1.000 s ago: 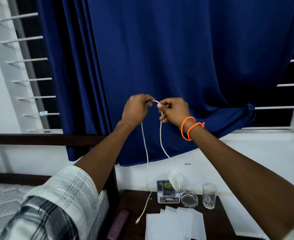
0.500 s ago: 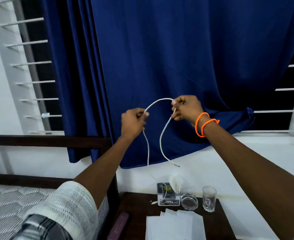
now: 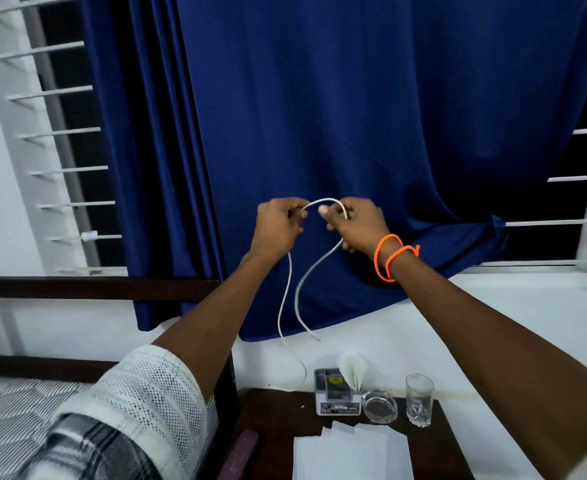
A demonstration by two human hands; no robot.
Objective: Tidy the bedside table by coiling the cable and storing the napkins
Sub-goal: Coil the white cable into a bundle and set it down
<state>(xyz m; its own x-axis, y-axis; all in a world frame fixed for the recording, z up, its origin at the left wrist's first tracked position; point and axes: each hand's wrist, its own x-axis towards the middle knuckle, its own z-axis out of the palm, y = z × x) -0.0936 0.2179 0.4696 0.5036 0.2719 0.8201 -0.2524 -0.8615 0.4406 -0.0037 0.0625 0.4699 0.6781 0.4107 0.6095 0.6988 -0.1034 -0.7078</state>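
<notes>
Cable (image 3: 323, 201) arches between left hand (image 3: 277, 227) and right hand (image 3: 358, 226), both pinching it.

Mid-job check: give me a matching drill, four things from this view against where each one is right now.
Things:
1. white cable
2. napkins
3. drinking glass
4. orange bracelets

Places:
A. around the right wrist
B. spread at the table's front edge
C. held up between both hands
D. standing right of the glass ashtray

Pairs: 1-C, 2-B, 3-D, 4-A
</notes>
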